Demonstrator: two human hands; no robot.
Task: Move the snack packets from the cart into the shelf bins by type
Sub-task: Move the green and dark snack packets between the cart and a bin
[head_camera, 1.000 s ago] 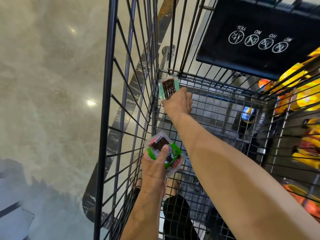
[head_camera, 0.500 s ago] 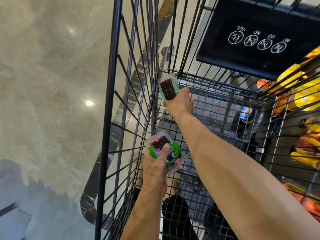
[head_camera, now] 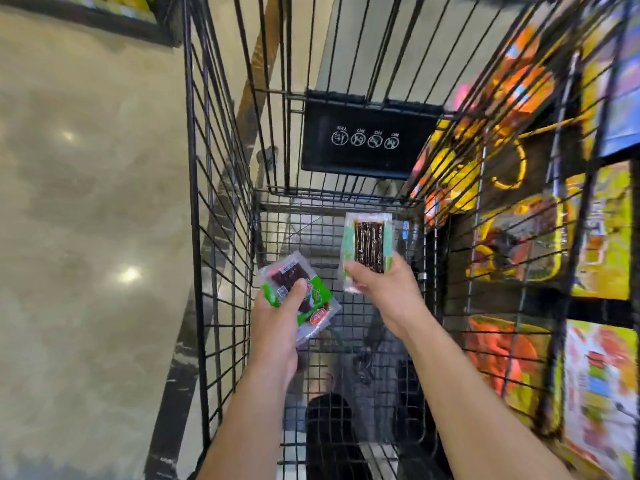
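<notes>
Both my hands are inside a black wire shopping cart (head_camera: 221, 237). My left hand (head_camera: 277, 327) grips a green and white snack packet (head_camera: 298, 292) with a dark window, thumb across its face. My right hand (head_camera: 384, 289) holds a pale green packet (head_camera: 369, 244) with a dark brown strip, upright, pinched at its lower end. Both packets hang above the cart's mesh floor (head_camera: 311, 237). Blurred shelves with colourful snack bags (head_camera: 519, 237) show through the cart's right side.
A black warning plate (head_camera: 367, 140) hangs on the cart's far wall. Polished beige floor (head_camera: 86, 220) lies to the left. Dark shoes or trousers (head_camera: 329, 434) show under the mesh near me. Shelf packets (head_camera: 602, 393) stand close on the right.
My right hand lifted the pale green packet off the cart's far left corner and drew it back toward the middle. My view swung up and right, bringing the shelves into sight. The left hand kept its packet.
</notes>
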